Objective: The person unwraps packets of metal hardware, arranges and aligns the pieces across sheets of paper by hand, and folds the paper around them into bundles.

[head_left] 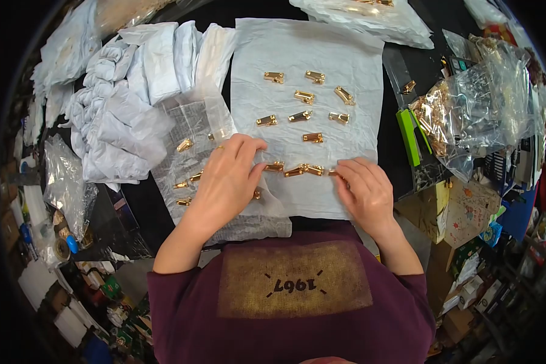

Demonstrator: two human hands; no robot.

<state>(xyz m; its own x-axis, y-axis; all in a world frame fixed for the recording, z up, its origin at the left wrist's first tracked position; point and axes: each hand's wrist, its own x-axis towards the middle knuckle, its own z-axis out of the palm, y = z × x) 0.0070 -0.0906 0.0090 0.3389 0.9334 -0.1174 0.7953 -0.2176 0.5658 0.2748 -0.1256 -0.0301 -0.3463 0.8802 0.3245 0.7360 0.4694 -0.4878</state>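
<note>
Gold metal clasps [312,138] lie spread on a sheet of white tissue paper [346,54]. A short row of clasps [294,172] runs between my two hands. My left hand [227,176] rests over the edge of a thin translucent sheet, fingers bent, with a gap between thumb and forefinger beside the row's left clasp [275,166]. At the row's right end, my right hand [365,189] has its fingertips around a small gold piece [332,173], mostly hidden. More clasps [184,145] lie on the thin greyish sheet [185,118] at left, partly behind my left hand.
Folded white wrappings [118,121] are piled at the left. A lime green stapler-like object [409,137] and clear plastic bags [485,97] are at the right. Another white stack [370,21] sits at the back. A loose clasp [409,87] lies near the bags.
</note>
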